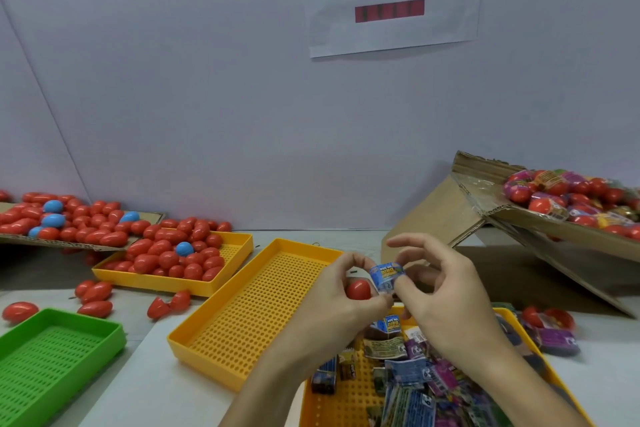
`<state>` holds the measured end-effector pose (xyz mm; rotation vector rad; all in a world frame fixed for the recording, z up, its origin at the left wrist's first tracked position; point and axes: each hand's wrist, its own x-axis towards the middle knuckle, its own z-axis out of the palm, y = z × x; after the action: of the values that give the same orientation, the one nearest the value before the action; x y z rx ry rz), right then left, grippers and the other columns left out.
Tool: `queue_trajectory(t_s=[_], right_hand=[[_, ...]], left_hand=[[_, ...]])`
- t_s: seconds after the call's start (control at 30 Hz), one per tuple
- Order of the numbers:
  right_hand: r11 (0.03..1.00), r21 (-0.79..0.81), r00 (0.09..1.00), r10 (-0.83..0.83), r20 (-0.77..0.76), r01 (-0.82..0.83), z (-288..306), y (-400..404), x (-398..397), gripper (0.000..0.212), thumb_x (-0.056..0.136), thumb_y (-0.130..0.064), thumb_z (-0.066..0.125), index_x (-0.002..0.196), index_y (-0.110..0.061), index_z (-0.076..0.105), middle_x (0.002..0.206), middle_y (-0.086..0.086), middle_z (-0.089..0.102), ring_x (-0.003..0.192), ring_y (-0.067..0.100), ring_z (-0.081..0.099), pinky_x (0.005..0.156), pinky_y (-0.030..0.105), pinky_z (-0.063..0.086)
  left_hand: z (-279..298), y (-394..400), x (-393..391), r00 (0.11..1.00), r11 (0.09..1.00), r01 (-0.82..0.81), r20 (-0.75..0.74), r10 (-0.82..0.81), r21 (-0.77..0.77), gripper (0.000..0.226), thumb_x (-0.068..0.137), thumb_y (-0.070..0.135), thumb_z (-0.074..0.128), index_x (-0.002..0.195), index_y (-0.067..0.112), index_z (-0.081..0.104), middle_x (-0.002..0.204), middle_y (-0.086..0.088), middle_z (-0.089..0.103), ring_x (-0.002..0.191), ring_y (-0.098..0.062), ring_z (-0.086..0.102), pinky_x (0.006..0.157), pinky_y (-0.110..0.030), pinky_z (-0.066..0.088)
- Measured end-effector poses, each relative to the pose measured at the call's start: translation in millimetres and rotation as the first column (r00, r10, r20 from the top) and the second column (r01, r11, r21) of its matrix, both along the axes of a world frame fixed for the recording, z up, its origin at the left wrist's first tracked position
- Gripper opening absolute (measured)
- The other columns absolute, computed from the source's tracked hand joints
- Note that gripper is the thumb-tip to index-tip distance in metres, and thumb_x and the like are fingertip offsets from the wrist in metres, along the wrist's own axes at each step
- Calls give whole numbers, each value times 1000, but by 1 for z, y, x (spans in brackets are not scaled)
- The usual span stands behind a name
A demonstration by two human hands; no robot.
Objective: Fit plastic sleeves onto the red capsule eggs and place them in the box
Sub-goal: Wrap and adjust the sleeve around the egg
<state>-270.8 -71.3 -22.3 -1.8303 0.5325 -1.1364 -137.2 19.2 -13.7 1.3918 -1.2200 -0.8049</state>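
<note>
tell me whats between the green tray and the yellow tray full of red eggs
In the head view, loose red eggs lie on the table between the green tray and the egg-filled yellow tray.

Centre: perforated yellow tray (256,305) lies bare, open from above.
Left: green tray (52,357) bare; loose red eggs (95,291) scattered beside it.
Right: tilted cardboard box (540,218) overhangs the table (606,350), blocking low passage there.
Near: sleeve tray (346,402) crowded.

Bright, even overhead light; soft shadow under tilted cardboard box (512,218) at 3 o'clock. Wide-angle bending toward edges. Slight softness throughout; no strong glare.
</note>
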Motion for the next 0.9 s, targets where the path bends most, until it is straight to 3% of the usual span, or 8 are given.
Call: queue_trajectory(t_s=[0.2, 0.37, 0.43, 0.57, 0.7, 0.77, 0.83, 0.9], right_hand=[[997, 29, 997, 71, 16, -71, 0, 2, 3, 44, 86, -1, 71, 105, -40, 65, 93, -11, 64, 82, 16, 70, 55, 23, 55], [991, 12, 990, 137, -32, -137, 2, 4, -1, 47, 85, -4, 72, 116, -38, 61, 96, -12, 64, 90, 11, 65, 72, 23, 57], [985, 35, 985, 169, -24, -168, 3, 3, -3, 44, 88, -8, 70, 119, -37, 60, 95, -10, 63, 90, 14, 63, 77, 25, 56], [986, 62, 988, 153, 32, -155, 6, 4, -3, 28, 86, -40, 70, 113, -38, 63, 91, -2, 67, 89, 21, 65, 83, 39, 57], [991, 60, 993, 119, 8, -120, 5, 1, -2, 24, 87, -27, 71, 109, -34, 65, 85, 7, 70, 87, 27, 67, 85, 50, 56], [991, 68, 993, 116, -22, -114, 4, -3, -3, 25, 89, -18, 70, 109, -33, 65, 81, 7, 70, 80, 19, 68, 78, 39, 57], [983, 111, 989, 145, -8, -143, 5, -3, -4, 26, 90, -13, 68, 109, -32, 66, 76, 6, 70, 62, 5, 64, 59, 19, 51], [963, 182, 980, 193, 47, -198, 6, -4, -6, 26, 92, -8, 65, 109, -28, 67, 72, 6, 66, 50, -1, 56, 47, 11, 43]], left_hand=[[-2, -5, -7, 988, 981, -154, 10, 157, -115, 9, 93, 12, 60, 97, 15, 52, 63, 0, 49, 53, -14, 42, 53, -28, 39], [-4, -6, -12, 942, 944, -229, 189, 277, -238, 16, 90, 8, 61, 92, 19, 50, 63, -2, 56, 48, -6, 44, 46, -17, 39], [-5, -7, -9, 903, 931, -242, 288, 319, -273, 18, 87, 8, 61, 90, 21, 49, 67, -4, 57, 51, -8, 47, 46, -21, 44], [-8, -6, -6, 857, 946, -188, 425, 290, -265, 15, 87, 19, 61, 88, 29, 48, 66, -6, 57, 53, -15, 50, 50, -43, 50], [-11, -5, -6, 832, 965, -137, 503, 235, -225, 10, 83, 30, 56, 88, 31, 48, 61, 5, 50, 57, -27, 55, 54, -51, 51], [-11, -4, -6, 827, 964, -141, 508, 241, -226, 9, 80, 34, 54, 88, 31, 49, 58, 10, 46, 56, -27, 53, 54, -52, 50], [-10, -4, -6, 856, 962, -144, 458, 238, -231, 8, 80, 33, 54, 88, 30, 51, 57, 9, 44, 55, -29, 51, 57, -53, 55], [-8, -4, -8, 882, 958, -145, 407, 239, -248, 5, 82, 31, 54, 86, 29, 53, 55, 8, 45, 50, -20, 44, 55, -50, 56]])
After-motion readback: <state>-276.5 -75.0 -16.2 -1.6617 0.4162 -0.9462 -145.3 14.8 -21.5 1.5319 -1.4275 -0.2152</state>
